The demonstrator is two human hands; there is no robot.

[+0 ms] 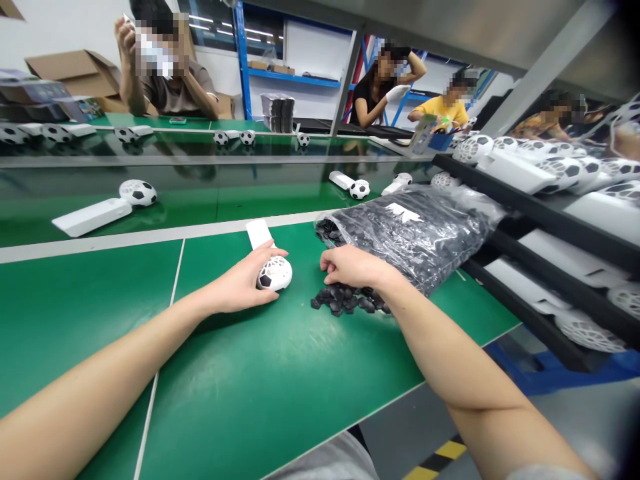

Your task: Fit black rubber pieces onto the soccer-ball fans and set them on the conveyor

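Note:
My left hand (pixel 240 283) is shut around the white, football-patterned mesh head of a handheld fan (pixel 274 273), with the fan's flat white handle (pixel 259 233) pointing away from me. My right hand (pixel 353 267) is curled downward at the far edge of a loose pile of small black parts (pixel 347 300). Whether its fingers hold a piece is hidden. Just beyond that hand lies a large clear plastic bag of the same black parts (pixel 405 237). Both sit on the green work bench (pixel 260 373).
Two more assembled fans (pixel 137 193) lie on a green bench beyond mine, and others line the farther bench. A dark rack of white fan parts (pixel 535 200) stands at right. Several co-workers (pixel 160 67) sit beyond the benches, near cardboard boxes (pixel 70 77).

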